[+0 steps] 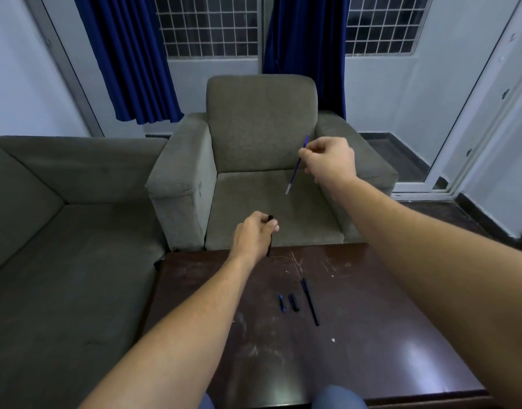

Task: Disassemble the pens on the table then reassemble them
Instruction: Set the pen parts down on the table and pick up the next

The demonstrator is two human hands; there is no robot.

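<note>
Two parts in hand: the blue refill (297, 165) is pinched in the right hand (327, 160), held up and tilted, tip pointing down-left; the black barrel (269, 236) stands nearly upright in the left hand (253, 236), over the far edge of the bench (401, 335).
Grip, right: fingers closed on the refill near its upper end.
Grip, left: fingers closed around the top of the barrel.
Parts on the bench: a long dark pen (310, 301) lies near two short pieces, one bluish (281, 304), one black (294, 302), just beside each other.
Progress: one pen appears to be apart, refill and barrel well separated; the long pen looks whole, so its disassembly and all reassembly likely remain.
Hard to tell: which short piece is a cap or a tip section; the barrel's middle is hidden by the left hand.
Beyond: a grey armchair (262, 128) stands behind the bench.
</note>
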